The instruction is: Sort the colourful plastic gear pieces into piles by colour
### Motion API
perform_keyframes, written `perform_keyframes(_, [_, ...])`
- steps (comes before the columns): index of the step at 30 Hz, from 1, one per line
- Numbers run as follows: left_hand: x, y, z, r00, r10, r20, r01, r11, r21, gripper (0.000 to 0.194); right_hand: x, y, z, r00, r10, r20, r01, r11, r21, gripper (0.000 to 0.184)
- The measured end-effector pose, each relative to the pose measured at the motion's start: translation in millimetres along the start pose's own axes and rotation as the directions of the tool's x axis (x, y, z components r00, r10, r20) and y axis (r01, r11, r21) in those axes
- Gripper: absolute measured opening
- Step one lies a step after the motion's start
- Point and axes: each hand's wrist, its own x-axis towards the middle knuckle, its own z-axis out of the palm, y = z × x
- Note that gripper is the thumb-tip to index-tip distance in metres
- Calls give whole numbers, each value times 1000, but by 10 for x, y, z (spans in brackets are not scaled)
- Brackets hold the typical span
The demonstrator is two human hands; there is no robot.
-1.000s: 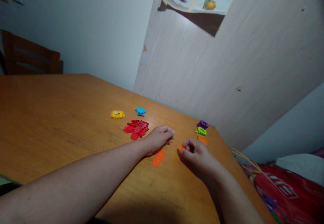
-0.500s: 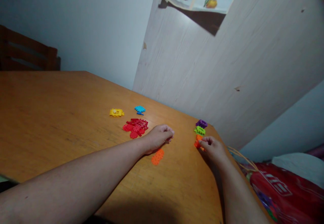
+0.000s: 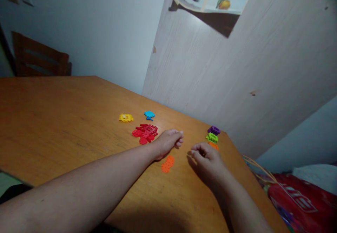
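My left hand (image 3: 170, 142) is closed in a loose fist just above the table, right of a pile of red plastic building pieces (image 3: 145, 133). Whatever it may hold is hidden by its fingers. Below its wrist lies a flat orange piece (image 3: 167, 164). Facing it, my right hand (image 3: 206, 155) has loosely curled fingers, with a gap between thumb and forefinger and nothing visible there. Behind this hand, orange pieces (image 3: 213, 145) are partly covered. A lime green piece group (image 3: 212, 138) and a purple one (image 3: 213, 130) line up beyond them.
Yellow pieces (image 3: 126, 118) and blue pieces (image 3: 149, 114) lie farther back on the wooden table (image 3: 65, 120). A wall panel (image 3: 200, 68) runs along the back edge. A wooden chair (image 3: 42, 55) stands far left, and a red bag (image 3: 295, 194) is beyond the right edge.
My right hand has let go of the orange pieces at the right and moved left, towards my left hand. The left hand stays closed in nearly the same place. The view has shifted slightly.
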Motion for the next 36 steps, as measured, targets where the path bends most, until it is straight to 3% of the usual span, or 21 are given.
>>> perform_keyframes(4, [10,1,-10,1000,-22,-21,21,1000,-7,33,-112,-380,229,922,-188,338,234,967,-102,27])
perform_keyframes(6, [11,-3,-11,999,-30,-21,30,1000,-9,33,-143,-469,268,890,-209,406,283,950,-132,36])
perform_keyframes(9, [5,-3,-5,1000,-30,-9,30,999,-20,32,-155,-493,275,879,-177,443,272,949,-161,32])
perform_keyframes(17, [-23,17,4,1000,-15,-3,15,1000,12,31,-108,-365,229,932,-84,352,156,971,-181,11])
perform_keyframes(21, [-18,-4,-5,1000,10,27,-11,999,50,29,-56,-224,225,967,-2,255,-1,1000,10,17])
perform_keyframes(26, [-31,-35,3,993,-39,113,23,990,140,18,39,-100,221,989,125,79,-141,958,248,30])
perform_keyframes(31, [-61,-25,24,989,-84,124,73,993,88,20,37,-133,258,993,108,54,-119,952,283,29])
perform_keyframes(36, [-46,-39,14,988,-90,123,89,996,10,34,3,-168,297,998,34,54,-39,996,78,31])
